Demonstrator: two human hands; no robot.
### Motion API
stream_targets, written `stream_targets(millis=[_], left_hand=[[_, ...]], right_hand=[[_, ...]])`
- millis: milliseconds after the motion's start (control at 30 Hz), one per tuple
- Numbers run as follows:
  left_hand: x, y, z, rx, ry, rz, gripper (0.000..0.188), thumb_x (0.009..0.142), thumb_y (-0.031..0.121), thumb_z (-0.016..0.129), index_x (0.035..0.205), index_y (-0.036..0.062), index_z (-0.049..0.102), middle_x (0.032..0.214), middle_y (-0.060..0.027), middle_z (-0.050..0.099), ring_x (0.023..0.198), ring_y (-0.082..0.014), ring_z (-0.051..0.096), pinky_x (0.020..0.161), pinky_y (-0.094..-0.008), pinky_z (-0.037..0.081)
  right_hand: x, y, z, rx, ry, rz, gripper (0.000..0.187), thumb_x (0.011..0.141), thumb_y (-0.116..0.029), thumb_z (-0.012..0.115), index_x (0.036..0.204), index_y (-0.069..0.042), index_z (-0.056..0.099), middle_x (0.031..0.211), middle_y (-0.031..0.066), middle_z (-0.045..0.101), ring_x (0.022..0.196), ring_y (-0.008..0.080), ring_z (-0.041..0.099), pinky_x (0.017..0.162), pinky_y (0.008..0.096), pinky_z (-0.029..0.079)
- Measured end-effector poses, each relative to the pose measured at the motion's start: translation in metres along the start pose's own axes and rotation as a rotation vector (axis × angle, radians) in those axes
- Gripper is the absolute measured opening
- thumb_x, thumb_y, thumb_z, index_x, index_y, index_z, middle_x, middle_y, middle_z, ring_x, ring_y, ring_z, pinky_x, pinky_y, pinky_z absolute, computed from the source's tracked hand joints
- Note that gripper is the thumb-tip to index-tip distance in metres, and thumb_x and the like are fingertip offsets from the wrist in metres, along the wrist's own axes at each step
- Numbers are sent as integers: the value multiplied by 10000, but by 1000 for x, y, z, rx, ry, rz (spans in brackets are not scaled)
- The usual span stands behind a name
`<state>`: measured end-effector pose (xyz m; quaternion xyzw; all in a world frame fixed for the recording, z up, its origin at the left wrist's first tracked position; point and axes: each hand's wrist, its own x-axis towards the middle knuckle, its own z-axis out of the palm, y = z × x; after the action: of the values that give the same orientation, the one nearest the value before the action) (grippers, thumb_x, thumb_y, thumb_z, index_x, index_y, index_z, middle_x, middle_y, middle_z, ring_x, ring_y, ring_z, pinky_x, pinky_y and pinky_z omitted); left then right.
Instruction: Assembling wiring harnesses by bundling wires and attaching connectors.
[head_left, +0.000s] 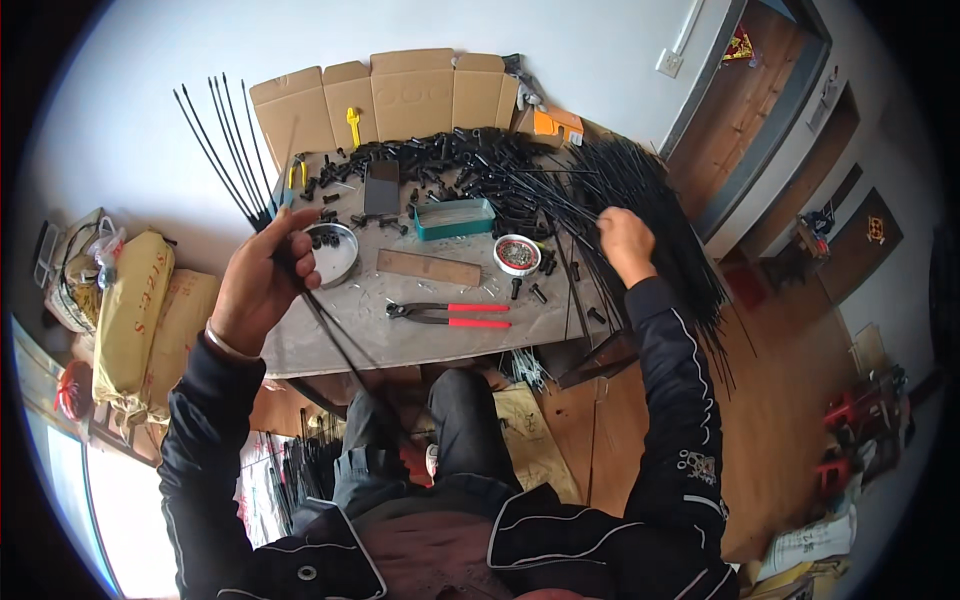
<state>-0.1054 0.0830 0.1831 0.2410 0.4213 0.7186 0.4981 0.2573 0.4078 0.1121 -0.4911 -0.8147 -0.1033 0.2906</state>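
Note:
My left hand (262, 270) is closed around a bundle of thin black rods (232, 150), held up at the left of the table. Their tips fan out above the fist, and their lower ends slant down toward my knees. At the right, my right hand (627, 243) reaches over the edge of a large heap of similar black rods (640, 190). Its fingers are curled down among them, and whatever they pinch is hidden. A round white dish (345, 265) with a few black parts lies just beyond my left hand. Pincers (450, 314) with red handles lie between my hands.
Black bolt-like parts (470, 152) cover the table's back. Also on the table (350, 330) are a phone (381, 187), a green tray (453, 220), a metal bar (428, 268) and a round tub of small metal pieces (518, 255). Yellow sacks (135, 310) stand left.

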Motion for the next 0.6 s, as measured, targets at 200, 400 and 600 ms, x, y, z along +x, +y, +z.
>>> stream_targets(millis=[200, 400, 600], left_hand=[[-5, 9, -20, 23, -101, 80, 345, 1009, 286, 467, 1222, 17, 494, 710, 22, 429, 613, -109, 441, 571, -280, 419], [0, 6, 16, 131, 9, 238, 341, 983, 316, 523, 1137, 14, 558, 648, 27, 444, 541, -92, 447, 503, -264, 390], [16, -3, 41, 143, 0, 179, 508, 947, 479, 531, 957, -23, 602, 546, 38, 348, 431, -71, 315, 402, -252, 273]], right_hand=[[-6, 30, 11, -185, -271, 288, 325, 813, -346, 665, 888, -31, 697, 973, 212, 673, 918, 388, 635, 790, 441, 498], [2, -11, -10, 1030, -183, 536, 204, 816, -166, 626, 652, -71, 552, 565, -22, 502, 416, 38, 426, 358, 196, 316], [-23, -84, -65, 1544, -283, 448, 193, 901, -112, 548, 1042, 10, 598, 622, -24, 459, 442, 37, 383, 389, 195, 274]])
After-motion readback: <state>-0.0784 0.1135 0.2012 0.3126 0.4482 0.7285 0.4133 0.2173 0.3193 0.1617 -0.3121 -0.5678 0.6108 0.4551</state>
